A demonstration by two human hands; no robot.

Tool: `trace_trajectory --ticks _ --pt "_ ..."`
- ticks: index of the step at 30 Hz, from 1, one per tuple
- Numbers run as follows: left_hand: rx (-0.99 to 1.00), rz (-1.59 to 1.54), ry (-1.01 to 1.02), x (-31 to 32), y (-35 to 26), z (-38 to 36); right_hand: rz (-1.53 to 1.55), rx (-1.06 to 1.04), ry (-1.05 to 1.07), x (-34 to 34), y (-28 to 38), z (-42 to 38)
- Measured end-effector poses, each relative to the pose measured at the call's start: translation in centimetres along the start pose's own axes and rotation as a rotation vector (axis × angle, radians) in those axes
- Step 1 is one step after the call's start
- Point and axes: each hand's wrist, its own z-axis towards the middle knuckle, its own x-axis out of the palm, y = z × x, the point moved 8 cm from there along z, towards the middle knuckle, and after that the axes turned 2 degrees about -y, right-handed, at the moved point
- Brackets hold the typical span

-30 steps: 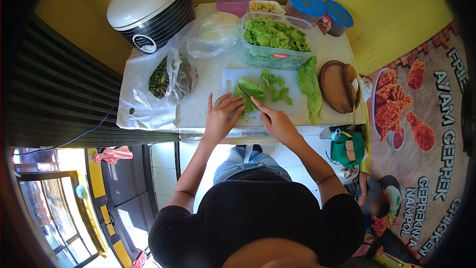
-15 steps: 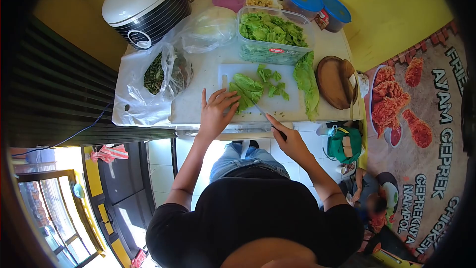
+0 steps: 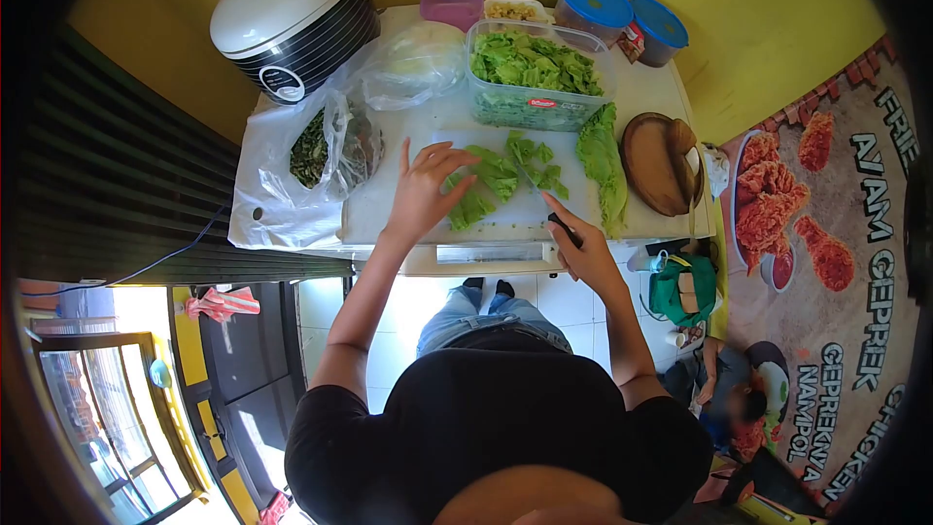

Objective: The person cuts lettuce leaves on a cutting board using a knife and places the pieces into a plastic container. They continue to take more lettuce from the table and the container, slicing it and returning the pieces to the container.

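Note:
My right hand (image 3: 583, 255) grips a knife (image 3: 564, 229) by its black handle, the blade pointing up and left among the cut lettuce pieces (image 3: 533, 157). Beside the larger piece of lettuce (image 3: 493, 173), my left hand (image 3: 428, 191) has its fingers spread, with the fingertips over the leaf's left edge. Both pieces lie on a white cutting board (image 3: 520, 216). A long whole lettuce leaf (image 3: 604, 170) rests along the board's right side. Behind the board stands a clear plastic container (image 3: 544, 109) full of chopped lettuce.
A round wooden mortar (image 3: 653, 170) is at the right. To the left are a plastic bag of dark greens (image 3: 309, 151), a bagged pale vegetable (image 3: 423, 53) and a rice cooker (image 3: 292, 24). Blue-lidded tubs (image 3: 595, 2) line the back. Another person (image 3: 724, 384) sits low at the right.
My left hand has lifted and spread off the lettuce. My right hand has moved right with the knife, whose blade now lies among the cut pieces; the leaf has parted further.

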Motion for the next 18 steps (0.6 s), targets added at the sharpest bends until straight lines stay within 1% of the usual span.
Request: trace_trajectory --ticks 1,2,4,8,10,11,13,14,15,17,18 --pt "0.087 0.028 -0.021 0.6 -0.6 0.4 0.014 0.01 -0.03 -0.3 -0.2 0.1" --pt "0.082 0.035 -0.025 1.0 -0.2 0.7 0.03 -0.004 -0.035 -0.4 -0.4 0.4" --pt "0.163 0.052 0.133 2.7 -0.4 1.1 0.054 -0.006 -0.016 0.1 -0.4 0.5" --pt "0.171 0.14 0.111 0.5 0.7 1.2 0.127 -0.039 0.03 0.7 -0.6 1.0" --pt "0.068 0.237 -0.099 -2.6 2.5 0.9 0.121 -0.024 0.021 0.6 -0.5 1.0" --pt "0.066 0.239 -0.098 -3.3 2.9 0.7 0.112 -0.01 0.01 0.6 -0.5 1.2" --pt "-0.009 0.255 -0.181 -5.3 3.7 0.3 0.099 -0.014 0.008 0.6 -0.6 1.4" --pt "0.042 0.28 -0.225 -5.9 3.0 0.0 0.085 -0.019 0.003 0.6 -0.7 1.6" --pt "0.041 0.282 -0.226 -6.1 2.5 -0.3 0.085 -0.021 0.005 0.7 -0.7 1.7" --pt "-0.011 0.094 -0.102 -5.0 1.8 -1.3 0.096 -0.023 -0.001 0.8 -0.9 1.9" --pt "-0.097 0.011 -0.028 -4.0 1.6 -2.0 0.096 -0.023 -0.001 0.8 -0.8 1.9"
